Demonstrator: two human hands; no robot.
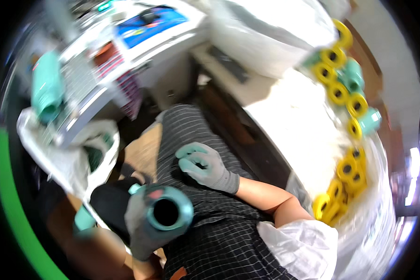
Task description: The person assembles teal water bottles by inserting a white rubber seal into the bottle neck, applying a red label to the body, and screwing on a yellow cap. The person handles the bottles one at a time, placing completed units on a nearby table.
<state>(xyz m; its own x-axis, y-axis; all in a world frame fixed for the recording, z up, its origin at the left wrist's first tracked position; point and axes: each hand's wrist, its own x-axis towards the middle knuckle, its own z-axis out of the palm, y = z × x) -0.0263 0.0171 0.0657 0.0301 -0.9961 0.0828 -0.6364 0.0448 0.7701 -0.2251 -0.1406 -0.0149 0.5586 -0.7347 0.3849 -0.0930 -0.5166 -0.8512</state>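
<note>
My left hand point(137, 224), in a grey knit glove, is wrapped round a teal plastic bottle point(182, 205) at the lower middle. The bottle's wide, uncapped mouth faces up toward me, and its body is mostly hidden behind the rim. Over my lap, in a grey glove with teal-coated fingers, my right hand point(205, 166) is curled closed, apart from the bottle. Whether something small lies inside its fingers is hidden. Beneath both hands is dark checked cloth point(182, 126) over my legs.
On the right, yellow ring-shaped pieces point(333, 57) and teal bottles point(369, 121) line the white table's point(289, 121) edge. A large white bag point(270, 37) stands behind. Left are another teal bottle point(47, 88), a white sack point(46, 144) and a blue mat point(149, 28) on a desk.
</note>
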